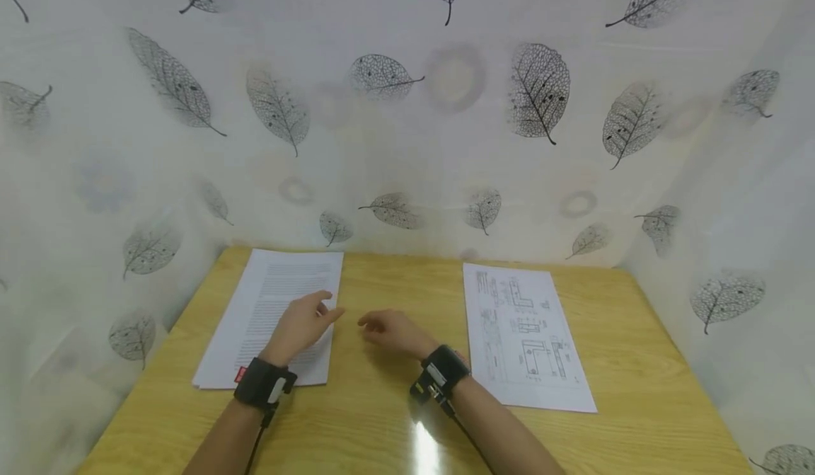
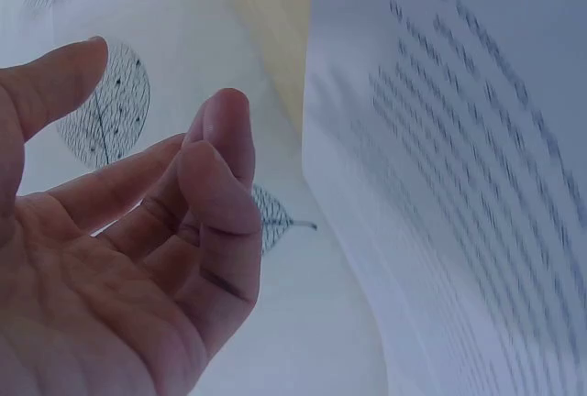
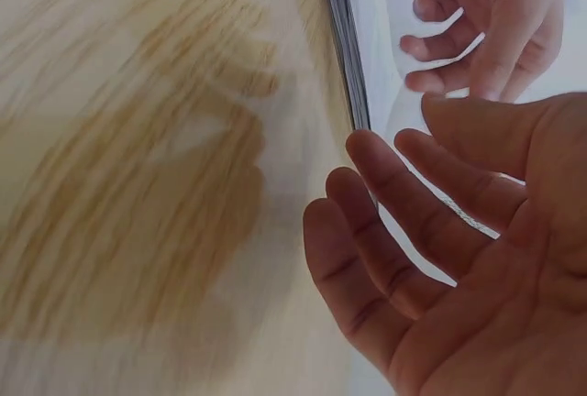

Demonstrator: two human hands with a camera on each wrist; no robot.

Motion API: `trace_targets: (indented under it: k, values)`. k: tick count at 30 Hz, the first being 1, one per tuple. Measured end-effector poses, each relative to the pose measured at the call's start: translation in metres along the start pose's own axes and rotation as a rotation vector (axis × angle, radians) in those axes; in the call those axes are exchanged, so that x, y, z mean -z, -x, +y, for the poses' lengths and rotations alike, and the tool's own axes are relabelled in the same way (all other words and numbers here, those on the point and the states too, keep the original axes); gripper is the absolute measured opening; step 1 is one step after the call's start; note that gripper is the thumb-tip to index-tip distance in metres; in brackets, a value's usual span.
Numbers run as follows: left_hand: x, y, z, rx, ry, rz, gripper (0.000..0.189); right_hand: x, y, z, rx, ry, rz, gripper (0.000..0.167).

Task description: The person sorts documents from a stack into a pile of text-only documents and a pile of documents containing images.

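Observation:
My left hand (image 1: 299, 326) hovers over a stack of printed paper (image 1: 289, 277) on the left of the table, its fingers loosely bent and holding nothing. In the left wrist view the curled fingers (image 2: 225, 222) stand beside the text-covered top sheet (image 2: 440, 158). My right hand (image 1: 396, 333) is over bare wood just right of that stack, fingers relaxed, palm without any object. The right wrist view shows its fingers (image 3: 385, 240) in front of the stack's edge (image 3: 344, 48). A sheet with technical drawings (image 1: 509, 319) lies to the right of the right hand.
The wooden table (image 1: 401, 277) ends at a pale curtain (image 1: 395, 156) printed with leaves, which also encloses both sides. Each wrist wears a black camera band (image 1: 259, 383) with a cable. A small red mark (image 1: 240, 374) shows at the stack's lower left.

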State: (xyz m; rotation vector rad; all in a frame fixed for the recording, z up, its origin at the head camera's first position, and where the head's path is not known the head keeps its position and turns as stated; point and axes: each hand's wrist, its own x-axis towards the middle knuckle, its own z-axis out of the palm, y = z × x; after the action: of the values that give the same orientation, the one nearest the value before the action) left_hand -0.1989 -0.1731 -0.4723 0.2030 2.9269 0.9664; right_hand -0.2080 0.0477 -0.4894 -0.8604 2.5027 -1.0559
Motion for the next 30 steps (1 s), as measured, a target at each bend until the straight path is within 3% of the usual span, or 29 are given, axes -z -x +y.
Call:
trace_targets:
  k: [8,17,24,30]
  values:
    - [0.021,0.003,-0.028,0.051,-0.116,0.101,0.048,-0.014,-0.014,-0.012,-0.1,-0.11,-0.049,0.04]
    - [0.046,0.014,-0.059,0.157,-0.214,0.067,0.055,-0.024,-0.025,-0.032,-0.181,-0.195,-0.107,0.052]
    - [0.049,0.02,-0.082,0.389,-0.285,0.054,0.072,-0.036,-0.032,-0.04,-0.198,-0.166,-0.079,0.055]
    - [0.05,0.024,-0.089,0.453,-0.286,0.045,0.079,-0.043,-0.036,-0.038,-0.197,-0.142,-0.086,0.049]
